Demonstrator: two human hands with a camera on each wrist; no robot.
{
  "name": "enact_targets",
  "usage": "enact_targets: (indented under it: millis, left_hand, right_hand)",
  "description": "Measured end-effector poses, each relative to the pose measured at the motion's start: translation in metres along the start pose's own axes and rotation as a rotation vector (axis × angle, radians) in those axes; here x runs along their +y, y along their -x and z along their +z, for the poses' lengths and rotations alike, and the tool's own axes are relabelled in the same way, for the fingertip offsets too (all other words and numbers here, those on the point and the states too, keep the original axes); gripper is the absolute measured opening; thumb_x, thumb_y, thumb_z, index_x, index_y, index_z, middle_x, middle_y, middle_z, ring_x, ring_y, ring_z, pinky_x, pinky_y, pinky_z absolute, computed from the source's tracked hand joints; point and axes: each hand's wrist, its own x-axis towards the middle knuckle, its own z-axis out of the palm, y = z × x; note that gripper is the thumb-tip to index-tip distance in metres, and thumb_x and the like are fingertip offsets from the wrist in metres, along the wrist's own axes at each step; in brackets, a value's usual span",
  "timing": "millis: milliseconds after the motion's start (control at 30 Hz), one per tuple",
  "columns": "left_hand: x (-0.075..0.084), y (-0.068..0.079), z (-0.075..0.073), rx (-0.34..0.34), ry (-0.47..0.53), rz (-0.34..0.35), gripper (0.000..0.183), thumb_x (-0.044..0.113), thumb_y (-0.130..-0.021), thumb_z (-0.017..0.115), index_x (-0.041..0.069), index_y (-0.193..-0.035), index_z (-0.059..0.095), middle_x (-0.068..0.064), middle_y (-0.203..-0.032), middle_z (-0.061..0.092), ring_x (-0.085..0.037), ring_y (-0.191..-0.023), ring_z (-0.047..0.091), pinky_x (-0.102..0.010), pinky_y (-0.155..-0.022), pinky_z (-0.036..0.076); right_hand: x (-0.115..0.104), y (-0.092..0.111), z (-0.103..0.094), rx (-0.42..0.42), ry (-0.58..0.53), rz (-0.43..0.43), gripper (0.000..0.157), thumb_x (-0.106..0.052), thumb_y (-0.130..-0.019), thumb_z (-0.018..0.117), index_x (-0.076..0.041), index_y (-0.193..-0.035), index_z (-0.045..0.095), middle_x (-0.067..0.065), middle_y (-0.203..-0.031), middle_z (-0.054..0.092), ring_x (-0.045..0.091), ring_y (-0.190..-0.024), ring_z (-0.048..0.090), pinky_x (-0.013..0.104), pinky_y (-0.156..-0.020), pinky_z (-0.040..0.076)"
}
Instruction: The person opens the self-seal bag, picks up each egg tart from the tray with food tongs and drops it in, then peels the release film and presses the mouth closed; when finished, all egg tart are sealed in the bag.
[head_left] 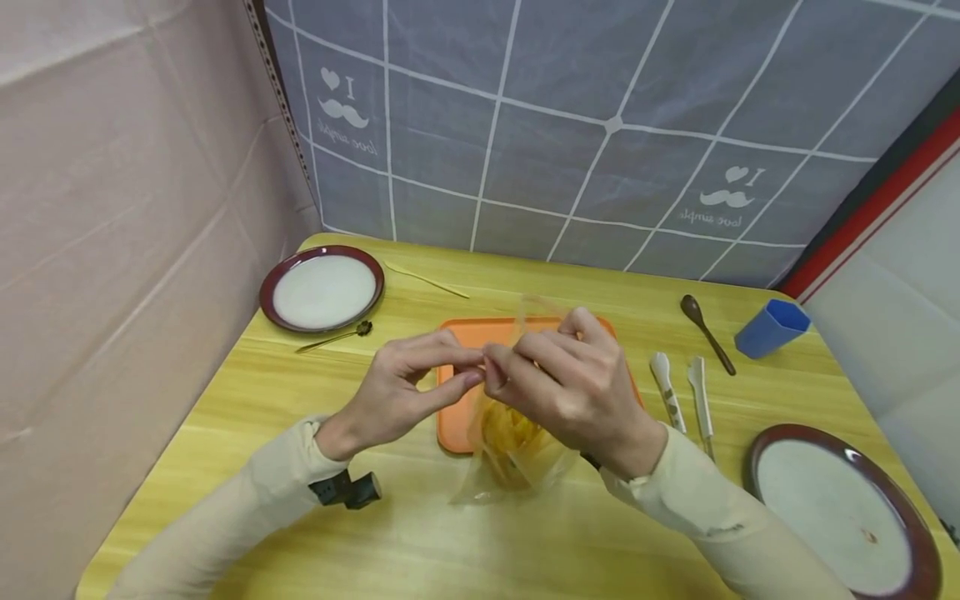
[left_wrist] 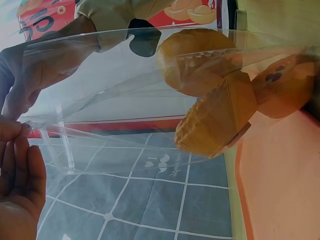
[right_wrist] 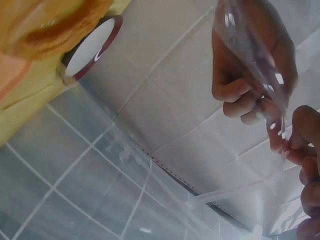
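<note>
A clear plastic bag [left_wrist: 115,95] hangs below both hands, holding several brown bread-like pieces [left_wrist: 215,117]. In the head view, the yellowish bread [head_left: 510,433] shows through the film over the tray's front part. My left hand [head_left: 397,396] pinches the bag's upper edge between thumb and index finger. Right beside it, my right hand [head_left: 573,392] pinches the same edge, its fingertips meeting the left ones. The right wrist view shows the film gathered to a narrow strip at the fingertips. An orange tray [head_left: 453,421] lies beneath, partly hidden by the hands and bag.
Back left are a maroon-rimmed plate [head_left: 324,292], a gold knife [head_left: 427,281] and a small dark-ended spoon [head_left: 337,340]. To the right lie a brown spoon [head_left: 705,329], two white-handled utensils [head_left: 667,392], a blue cup [head_left: 772,329] and another plate [head_left: 832,500]. Walls border the table.
</note>
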Motion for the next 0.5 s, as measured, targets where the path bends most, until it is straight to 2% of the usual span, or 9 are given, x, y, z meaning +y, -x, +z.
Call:
enact_targets:
  millis: [267,500]
  left_hand:
    - [-0.0005,-0.0002,0.0,0.019,-0.016,-0.011,0.027,-0.009,-0.078,0.06,0.0,-0.103,0.064,-0.009,-0.08,0.061,-0.01,-0.072,0.054,-0.021,-0.056,0.049]
    - [0.0001,-0.0001,0.0008,0.032,-0.01,-0.021,0.026,-0.008,-0.079,0.06,0.0,-0.103,0.064,-0.01,-0.078,0.06,-0.01,-0.071,0.054,-0.021,-0.056,0.049]
  right_hand:
    - [-0.0009,0.003,0.0012,0.012,-0.013,0.069,0.009,-0.007,-0.074,0.06,-0.005,-0.07,0.069,0.0,-0.053,0.052,0.008,-0.042,0.039,0.023,-0.045,0.023]
    - [-0.002,0.0067,0.0024,0.002,-0.033,0.09,0.01,-0.006,-0.077,0.059,-0.004,-0.074,0.069,0.001,-0.056,0.053,0.008,-0.043,0.04,0.024,-0.046,0.024]
